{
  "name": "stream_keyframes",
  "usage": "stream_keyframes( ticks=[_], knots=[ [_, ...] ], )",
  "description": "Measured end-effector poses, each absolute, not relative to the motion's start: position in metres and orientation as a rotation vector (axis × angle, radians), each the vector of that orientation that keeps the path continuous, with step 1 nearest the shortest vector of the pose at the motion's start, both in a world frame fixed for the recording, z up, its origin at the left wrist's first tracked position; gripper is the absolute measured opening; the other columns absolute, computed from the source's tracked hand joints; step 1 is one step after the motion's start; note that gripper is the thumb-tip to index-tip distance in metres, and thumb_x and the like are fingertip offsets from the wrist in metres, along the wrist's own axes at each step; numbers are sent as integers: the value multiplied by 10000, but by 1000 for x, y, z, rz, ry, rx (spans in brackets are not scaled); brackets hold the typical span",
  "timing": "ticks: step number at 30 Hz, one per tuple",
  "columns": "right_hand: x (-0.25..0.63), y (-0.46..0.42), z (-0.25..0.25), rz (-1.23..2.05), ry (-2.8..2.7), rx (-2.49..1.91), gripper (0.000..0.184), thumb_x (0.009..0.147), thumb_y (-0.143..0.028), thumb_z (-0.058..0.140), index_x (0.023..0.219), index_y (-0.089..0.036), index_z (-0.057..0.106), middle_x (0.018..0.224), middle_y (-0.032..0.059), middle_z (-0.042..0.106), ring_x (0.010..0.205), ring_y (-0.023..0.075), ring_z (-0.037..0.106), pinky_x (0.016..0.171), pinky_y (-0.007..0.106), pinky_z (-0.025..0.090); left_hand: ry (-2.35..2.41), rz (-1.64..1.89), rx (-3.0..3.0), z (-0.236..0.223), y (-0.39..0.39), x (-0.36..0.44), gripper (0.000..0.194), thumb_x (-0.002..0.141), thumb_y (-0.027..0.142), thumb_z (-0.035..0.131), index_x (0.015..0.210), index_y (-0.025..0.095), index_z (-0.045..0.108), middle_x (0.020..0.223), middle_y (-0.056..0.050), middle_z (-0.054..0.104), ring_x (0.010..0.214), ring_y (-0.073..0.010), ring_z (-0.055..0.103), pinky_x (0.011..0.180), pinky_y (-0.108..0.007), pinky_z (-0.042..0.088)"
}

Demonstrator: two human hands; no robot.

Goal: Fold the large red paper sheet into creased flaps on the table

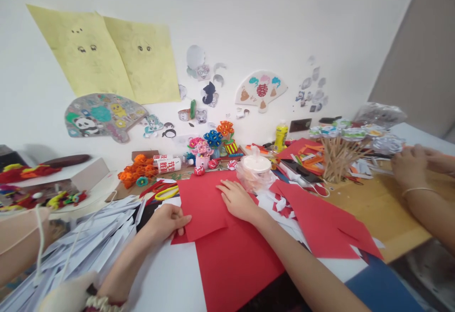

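The top red sheet (202, 207) overlaps a larger red sheet (238, 264). The left hand (171, 222) pinches its left edge, presumably for alignment; the right hand (237, 200) rests flat, grasping nothing, apparently pressing the paper against slipping.

1. The bare left forearm (128, 260) slants up and inward from the lower left.
2. The left hand (169, 222) is bent in a pinch, its thumb (184, 220) pointing right and its fingers curled in close by.
3. The bare right forearm (295, 260) reaches up and leftward from the lower right.
4. The right hand (240, 201) lies palm down, nearly flat, fingers extended forward and leftward.
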State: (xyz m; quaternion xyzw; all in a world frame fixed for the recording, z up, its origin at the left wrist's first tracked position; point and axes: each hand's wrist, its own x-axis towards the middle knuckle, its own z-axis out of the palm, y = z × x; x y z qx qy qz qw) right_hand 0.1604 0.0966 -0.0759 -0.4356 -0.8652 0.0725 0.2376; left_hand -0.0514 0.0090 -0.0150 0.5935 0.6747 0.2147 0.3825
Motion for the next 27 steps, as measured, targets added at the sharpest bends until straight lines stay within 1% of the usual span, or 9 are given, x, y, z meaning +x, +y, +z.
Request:
stream_keyframes(
  ticks=[4, 9, 11, 14, 18, 20, 21, 24, 27],
  knots=[
    [162, 97, -76, 209, -2378, -1219, 413, 909, -238, 326, 1301, -193, 448, 1419, 110, 347, 1299, 241, 317, 1043, 430, 276, 1757, 511, 1556, -17, 9, -54, 462, 537, 584, 635, 459, 195, 399, 420, 3, 584, 301, -70, 370, 360, -214, 240],
    [162, 96, -75, 226, -2364, -1215, 407, 907, -231, 333, 1294, -190, 451, 1413, 113, 353, 1300, 242, 316, 1041, 429, 282, 1810, 473, 1555, -16, 10, -69, 446, 527, 564, 652, 463, 203, 397, 404, 14, 561, 329, -86, 388, 370, -214, 240],
    [162, 96, -74, 245, -2352, -1202, 400, 902, -222, 343, 1281, -184, 467, 1394, 118, 380, 1285, 237, 341, 1040, 422, 286, 1798, 479, 1577, -15, 11, -75, 453, 534, 574, 640, 464, 209, 381, 385, 30, 528, 332, -91, 378, 379, -218, 249],
    [164, 96, -71, 319, -2315, -1168, 375, 871, -209, 408, 1229, -191, 519, 1337, 110, 455, 1242, 222, 405, 1020, 392, 323, 1784, 574, 1743, -10, 13, -77, 408, 598, 572, 585, 481, 202, 459, 401, 45, 491, 380, -104, 392, 424, -224, 273],
    [165, 97, -63, 457, -2151, -1103, 280, 841, -178, 457, 1065, -192, 624, 1131, 87, 618, 1083, 201, 547, 955, 350, 391, 1902, 832, 1952, 1, 13, -71, 331, 654, 514, 557, 540, 204, 580, 517, 20, 557, 508, -133, 453, 506, -232, 313],
    [162, 97, -57, 585, -1991, -1032, 251, 870, -238, 442, 1013, -180, 640, 1059, 82, 652, 1022, 200, 579, 927, 352, 412, 1906, 970, 1913, 8, 14, -65, 313, 664, 508, 556, 609, 202, 601, 533, 16, 563, 526, -140, 459, 515, -233, 322],
    [161, 96, -54, 697, -1899, -978, 279, 890, -296, 418, 1008, -170, 638, 1042, 84, 659, 998, 201, 590, 906, 355, 427, 1876, 1040, 1859, 11, 14, -61, 317, 667, 512, 555, 655, 199, 604, 533, 17, 557, 524, -138, 457, 510, -231, 324],
    [157, 91, -46, 1151, -1671, -748, 452, 902, -481, 334, 1029, -151, 616, 995, 85, 670, 907, 201, 625, 805, 348, 484, 1731, 1191, 1654, 18, 18, -44, 384, 667, 534, 559, 817, 182, 587, 519, 35, 523, 471, -115, 420, 468, -222, 313],
    [156, 88, -43, 1412, -1523, -595, 486, 799, -574, 480, 1012, -156, 612, 947, 68, 675, 852, 207, 636, 759, 348, 497, 1632, 1248, 1607, 16, 23, -25, 422, 636, 547, 589, 818, 168, 552, 472, 57, 476, 434, -100, 394, 450, -218, 311]
  ],
)
